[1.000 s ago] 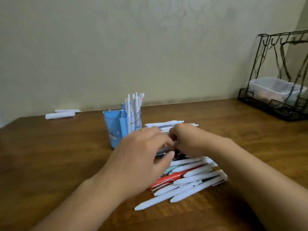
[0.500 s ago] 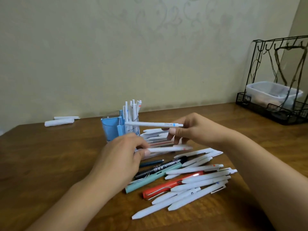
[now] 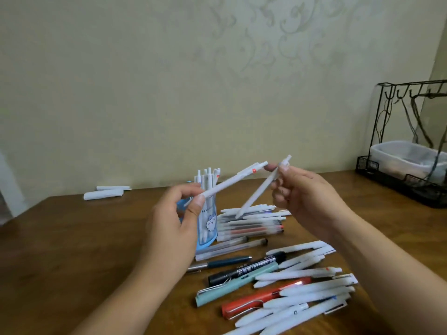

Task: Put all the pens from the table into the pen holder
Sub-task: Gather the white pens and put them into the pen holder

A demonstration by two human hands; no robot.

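Two white pens are up off the table (image 3: 72, 250) — one pinched between thumb and fingers of the left hand (image 3: 177, 218), slanting up to the right with its red-marked end (image 3: 254, 170) high, the other (image 3: 261, 189) gripped in the right hand (image 3: 307, 201), tip pointing down-left. Behind the left hand stands the blue pen holder (image 3: 208, 223), white pens upright in it. Many more lie loose on the wood to its right and nearer — a red pen (image 3: 251, 303), a teal pen (image 3: 232, 286), a black marker (image 3: 244, 268).
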